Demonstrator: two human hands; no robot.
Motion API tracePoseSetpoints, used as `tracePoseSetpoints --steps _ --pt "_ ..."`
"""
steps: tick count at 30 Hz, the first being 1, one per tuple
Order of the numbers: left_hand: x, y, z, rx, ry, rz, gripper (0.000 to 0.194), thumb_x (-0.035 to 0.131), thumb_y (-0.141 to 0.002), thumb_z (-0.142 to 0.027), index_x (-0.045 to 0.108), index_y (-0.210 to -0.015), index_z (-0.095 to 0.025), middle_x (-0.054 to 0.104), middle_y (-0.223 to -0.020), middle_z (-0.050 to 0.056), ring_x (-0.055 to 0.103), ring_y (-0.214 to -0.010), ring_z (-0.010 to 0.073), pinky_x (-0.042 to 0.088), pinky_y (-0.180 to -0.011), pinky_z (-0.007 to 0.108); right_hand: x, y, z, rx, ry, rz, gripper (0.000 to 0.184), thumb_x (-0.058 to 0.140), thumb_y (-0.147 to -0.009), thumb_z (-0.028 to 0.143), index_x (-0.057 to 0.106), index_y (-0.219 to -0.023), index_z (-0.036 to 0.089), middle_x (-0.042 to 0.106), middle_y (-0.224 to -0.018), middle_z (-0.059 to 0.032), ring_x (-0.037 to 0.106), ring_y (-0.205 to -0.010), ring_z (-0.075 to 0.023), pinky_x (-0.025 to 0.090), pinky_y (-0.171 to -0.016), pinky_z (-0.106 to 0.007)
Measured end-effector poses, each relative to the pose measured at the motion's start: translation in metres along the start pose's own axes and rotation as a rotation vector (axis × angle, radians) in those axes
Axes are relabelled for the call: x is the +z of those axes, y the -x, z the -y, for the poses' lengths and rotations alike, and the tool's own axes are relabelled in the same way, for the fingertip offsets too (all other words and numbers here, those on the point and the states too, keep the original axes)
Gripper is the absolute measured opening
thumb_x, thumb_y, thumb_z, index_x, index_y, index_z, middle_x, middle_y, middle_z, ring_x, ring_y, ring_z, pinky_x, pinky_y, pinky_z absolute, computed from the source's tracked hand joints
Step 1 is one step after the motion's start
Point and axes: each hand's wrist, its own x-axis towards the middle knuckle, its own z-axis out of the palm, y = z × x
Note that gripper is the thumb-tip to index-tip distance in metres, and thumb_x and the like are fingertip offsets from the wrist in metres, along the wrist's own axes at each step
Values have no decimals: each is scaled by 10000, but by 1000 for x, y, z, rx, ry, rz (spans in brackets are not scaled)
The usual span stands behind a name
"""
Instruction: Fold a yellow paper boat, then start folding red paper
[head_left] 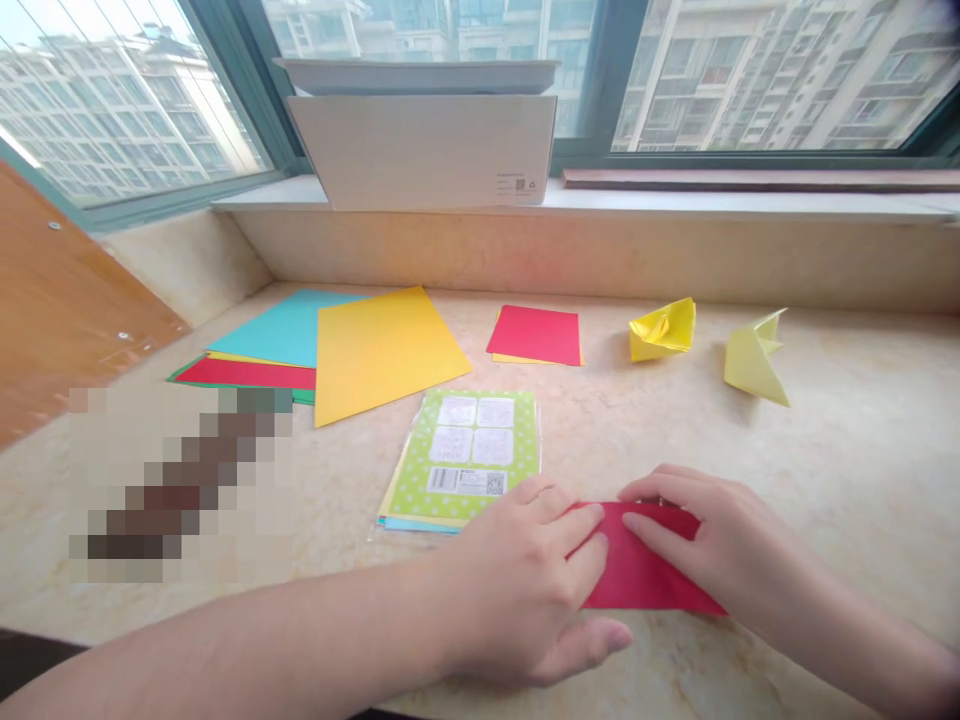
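Note:
A folded piece of red paper (637, 575) lies on the marble counter near its front edge. My left hand (529, 580) rests on its left end, fingers stretched flat and pressing down. My right hand (712, 545) lies on its right end, fingers flat and pointing left along the fold. The fingertips of both hands nearly meet at the paper's middle. Neither hand lifts the paper; most of it is covered by them.
A green packet of origami paper (465, 455) lies just left of my hands. Farther back are an orange-yellow sheet (382, 350), a teal sheet (289, 325), a red square (536, 335) and two folded yellow paper shapes (664, 330) (754, 360). A white box (427, 140) stands on the window sill.

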Motion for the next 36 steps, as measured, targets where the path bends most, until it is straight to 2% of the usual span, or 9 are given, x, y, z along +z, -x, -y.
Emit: tracePoseSetpoints --steps 5,9,13,16,20,23,27,32,36 --pt "-1 0 2 -8 -25 4 408 448 -1031 -438 675 -1084 -104 701 -1137 152 604 -1144 307 406 -1104 507 3 2 -1 -9 -48 26 156 556 -933 250 710 -921 271 733 -895 -10 678 -786 -180 524 -725 -325" --pt "0 -1 6 -1 -64 8 249 484 -1015 -286 673 -1041 -125 696 -1138 127 594 -1178 286 381 -1140 510 2 1 1 -5 -58 48 136 561 -920 236 692 -893 259 722 -866 -11 659 -759 -179 512 -702 -325" --pt "0 -1 11 29 -154 -24 194 508 -995 -162 682 -1074 -129 691 -1170 104 560 -1238 293 350 -1160 516 -5 1 5 79 -170 118 142 562 -917 249 694 -867 254 701 -778 2 625 -692 -171 487 -642 -310" --pt "-2 -1 12 28 -196 -74 204 506 -1004 -131 695 -1082 -143 700 -1152 81 582 -1175 277 388 -1113 487 -14 2 9 145 -291 191 157 566 -923 264 719 -891 253 692 -732 12 612 -663 -164 467 -617 -298" --pt "-2 0 12 -3 -216 -69 187 538 -995 -124 704 -1078 -151 713 -1032 54 615 -1022 247 469 -940 425 -22 0 11 180 -384 258 160 577 -913 253 737 -916 243 729 -781 9 631 -701 -163 471 -645 -294" --pt "0 -1 13 -11 -231 -75 187 549 -985 -103 707 -1075 -147 713 -1053 61 612 -1064 252 456 -959 425 -22 0 10 171 -414 267 159 588 -879 205 736 -929 238 739 -818 9 631 -716 -160 474 -654 -289" --pt "-3 -2 14 -9 -271 -185 219 512 -997 -90 701 -1103 -116 679 -1241 114 545 -1242 284 367 -1104 468 -18 2 11 140 -400 211 155 584 -859 184 726 -896 232 688 -711 20 592 -636 -150 459 -590 -280" --pt "-13 -3 6 -50 -220 -264 219 504 -990 -86 697 -1090 -115 689 -1153 115 585 -1091 268 441 -956 428 -7 1 13 177 -405 -35 209 592 -881 225 757 -1008 236 754 -824 -15 650 -653 -165 525 -604 -294" --pt "-8 -2 2 -87 -247 -238 139 571 -966 -129 685 -1045 -117 686 -1129 112 582 -1072 278 447 -925 435 -1 -1 14 74 -341 -46 229 574 -925 241 780 -1027 247 765 -908 -34 666 -697 -167 543 -649 -307"
